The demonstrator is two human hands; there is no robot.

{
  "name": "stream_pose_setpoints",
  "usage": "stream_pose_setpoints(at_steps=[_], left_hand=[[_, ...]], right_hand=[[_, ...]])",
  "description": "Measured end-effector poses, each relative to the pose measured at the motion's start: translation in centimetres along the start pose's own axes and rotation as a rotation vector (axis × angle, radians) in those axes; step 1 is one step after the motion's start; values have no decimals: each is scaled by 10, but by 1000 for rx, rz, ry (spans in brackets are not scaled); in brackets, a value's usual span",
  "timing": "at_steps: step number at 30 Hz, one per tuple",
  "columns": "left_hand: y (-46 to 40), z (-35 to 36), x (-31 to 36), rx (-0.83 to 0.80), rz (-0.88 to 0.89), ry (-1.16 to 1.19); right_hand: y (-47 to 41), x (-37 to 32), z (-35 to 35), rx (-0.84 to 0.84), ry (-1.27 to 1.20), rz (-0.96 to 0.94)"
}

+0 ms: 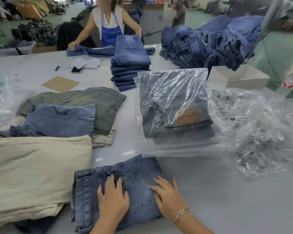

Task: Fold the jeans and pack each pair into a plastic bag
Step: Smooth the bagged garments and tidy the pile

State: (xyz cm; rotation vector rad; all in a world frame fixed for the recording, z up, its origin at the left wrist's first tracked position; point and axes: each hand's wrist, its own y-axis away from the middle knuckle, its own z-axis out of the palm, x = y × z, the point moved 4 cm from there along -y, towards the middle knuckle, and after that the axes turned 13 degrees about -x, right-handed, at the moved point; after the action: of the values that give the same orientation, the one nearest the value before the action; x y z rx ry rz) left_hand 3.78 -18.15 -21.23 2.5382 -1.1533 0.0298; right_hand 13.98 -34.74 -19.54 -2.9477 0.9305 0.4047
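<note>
A folded pair of blue jeans (118, 188) is lying on the pale table (227, 200) at about 6 o'clock, back pocket facing up. Both hands are resting flat on top of it. The left hand (112, 198) is pressing down on the middle of the denim with its fingers straight and slightly spread, gripping nothing. The right hand (167, 195), with bangles (181, 216) at the wrist, is lying on the jeans' right edge, fingers likewise straight and spread, holding nothing.

Just beyond the jeans, toward 1 o'clock, a stack of bagged jeans (174, 107) is sitting in clear plastic, a tan label showing through the film. Loose, crumpled plastic bags (254, 129) are spreading out at 3 o'clock, touching that stack.

At 9 o'clock a cream garment (35, 169) is lying folded, just beside the jeans under the hands. Beyond it, at 10 o'clock, a lighter blue pair (61, 119) is lying over an olive-green garment (91, 98).

At 12 o'clock a neat stack of folded dark jeans (130, 70) is standing on the table, and a second person (108, 22) in a blue apron is sitting behind it, hands on denim laid flat. A big loose heap of jeans (210, 43) is piling up at 1 o'clock, with a white box (240, 78) just in front of it. A brown card sheet (60, 83) and some white papers (88, 63) are lying toward 11 o'clock.
</note>
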Motion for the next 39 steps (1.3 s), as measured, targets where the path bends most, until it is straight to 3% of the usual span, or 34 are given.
stream_pose_setpoints(at_steps=[3,5,7,14,18,22,24,29,32,34,36,39], left_hand=[[7,-2,58,68,189,9],[14,5,91,24,288,-25],[16,17,100,-58,273,-18],[5,23,123,49,219,187],[-3,-1,194,52,517,232],[-7,-12,272,-15,823,197],[-19,-15,301,-90,797,239],[-37,-11,324,-121,728,235],[-35,-7,319,-122,750,230],[-31,-6,318,-122,760,244],[-31,-7,316,-121,747,260],[-33,-4,318,-186,729,296]], right_hand=[[0,5,-4,9,-33,-51],[-3,15,-8,54,-95,-100],[-2,41,-14,134,-224,-65],[19,192,-46,283,-564,554],[17,249,-89,439,-502,702],[-3,286,-124,470,-324,655],[-20,303,-133,359,-289,647],[-44,336,-125,-210,84,711],[-41,342,-118,-327,337,725],[-38,343,-114,-337,375,732],[-40,340,-117,-204,258,727],[-31,328,-145,269,-153,698]])
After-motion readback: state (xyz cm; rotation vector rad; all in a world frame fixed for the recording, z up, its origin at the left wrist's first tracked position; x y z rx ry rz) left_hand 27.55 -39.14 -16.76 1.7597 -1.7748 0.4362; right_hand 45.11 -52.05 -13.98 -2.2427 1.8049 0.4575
